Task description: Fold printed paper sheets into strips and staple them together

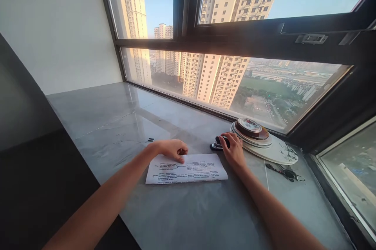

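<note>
A folded sheet of printed paper (202,169) lies on the grey stone sill, its long side running left to right. My left hand (173,150) is at the paper's far edge, fingers curled and the thumb down on the sheet, holding it against the surface. Just beyond the paper's right corner sits a small black stapler (216,146). My right hand (233,146) closes around the stapler's right end, covering part of it. Short dark staple strips (150,139) lie beyond my left wrist.
Stacked plates and round boards (266,146) stand right of my right hand, close to the window. Dark-handled scissors (289,173) lie in front of them. Tiny loose bits (119,140) are scattered on the left. The sill's front edge (88,160) drops into darkness at left.
</note>
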`<state>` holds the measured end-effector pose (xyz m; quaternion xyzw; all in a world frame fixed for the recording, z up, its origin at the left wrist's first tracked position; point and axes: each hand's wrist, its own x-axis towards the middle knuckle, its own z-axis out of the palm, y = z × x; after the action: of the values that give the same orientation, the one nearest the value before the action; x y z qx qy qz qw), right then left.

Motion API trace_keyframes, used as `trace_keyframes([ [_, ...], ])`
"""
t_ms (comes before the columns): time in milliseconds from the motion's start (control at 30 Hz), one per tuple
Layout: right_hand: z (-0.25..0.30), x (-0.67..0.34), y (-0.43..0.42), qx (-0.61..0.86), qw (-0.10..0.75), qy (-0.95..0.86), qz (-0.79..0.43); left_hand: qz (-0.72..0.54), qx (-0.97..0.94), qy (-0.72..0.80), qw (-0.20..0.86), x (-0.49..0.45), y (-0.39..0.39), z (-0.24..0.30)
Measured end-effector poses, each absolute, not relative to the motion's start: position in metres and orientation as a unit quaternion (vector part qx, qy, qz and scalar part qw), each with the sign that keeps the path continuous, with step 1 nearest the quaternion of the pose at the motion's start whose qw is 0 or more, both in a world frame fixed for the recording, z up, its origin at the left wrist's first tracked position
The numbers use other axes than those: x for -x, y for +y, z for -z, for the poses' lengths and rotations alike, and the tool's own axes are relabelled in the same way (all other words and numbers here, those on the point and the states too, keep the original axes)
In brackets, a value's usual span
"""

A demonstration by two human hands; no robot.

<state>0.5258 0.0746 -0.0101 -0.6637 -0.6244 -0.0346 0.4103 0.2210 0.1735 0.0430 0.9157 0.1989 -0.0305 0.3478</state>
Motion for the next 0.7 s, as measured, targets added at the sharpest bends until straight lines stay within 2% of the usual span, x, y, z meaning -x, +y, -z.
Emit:
trace_keyframes([
  [100,0.012,-0.524,0.079,0.593,0.422,-0.686,0.002,0.046,-0.904,0.169,0.389,-0.226,0.174,-0.049],
  [267,0.011,-0.522,0.078,0.608,0.391,-0.691,0.004,0.053,-0.879,0.148,0.451,-0.234,0.173,-0.04],
  [467,-0.007,-0.521,0.07,0.486,0.378,-0.769,-0.173,0.043,-0.84,0.162,0.516,-0.234,0.174,-0.028],
  [600,-0.013,-0.518,0.066,0.44,0.382,-0.757,-0.295,0.061,-0.846,0.14,0.511,-0.24,0.171,-0.026],
  [700,-0.012,-0.514,0.067,0.447,0.4,-0.729,-0.328,0.052,-0.856,0.137,0.496,-0.243,0.166,-0.024],
])
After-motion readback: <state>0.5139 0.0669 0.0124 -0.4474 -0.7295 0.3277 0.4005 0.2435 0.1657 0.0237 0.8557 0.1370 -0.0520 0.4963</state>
